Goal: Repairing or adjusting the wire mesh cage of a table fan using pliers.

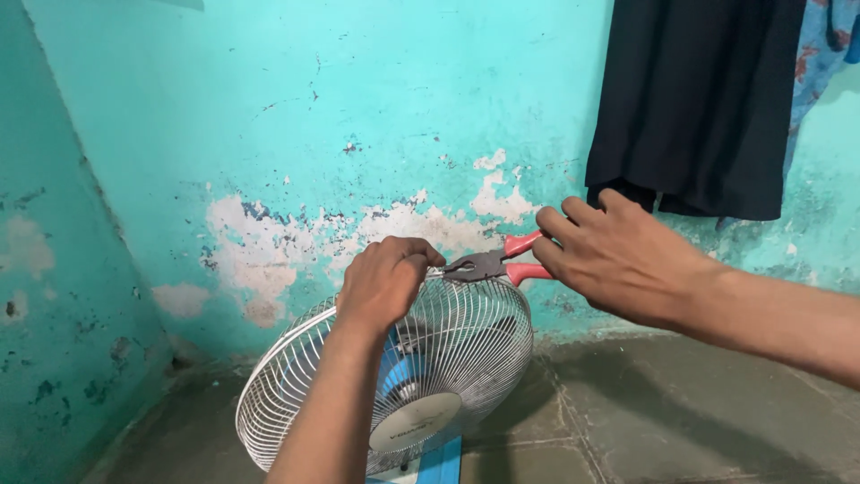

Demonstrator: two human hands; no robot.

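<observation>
Left hand (pixel 385 280) curled into a loose fist, knuckles up, forearm rising from below; right hand (pixel 618 255) reaches in from the right, fingers wrapped closed (thumb hidden), wrist straight

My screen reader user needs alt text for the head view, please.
A person's right hand holds red-handled pliers at the top rim of a white wire fan guard, while the left hand grips the guard beside them, against a peeling turquoise wall.

Soft, even daylight fills the view without glare, the peeling turquoise plaster wall (pixel 269 116) stays sharp, faint shadows pool on the grey concrete floor (pixel 681 421), and the edges bend slightly.
</observation>
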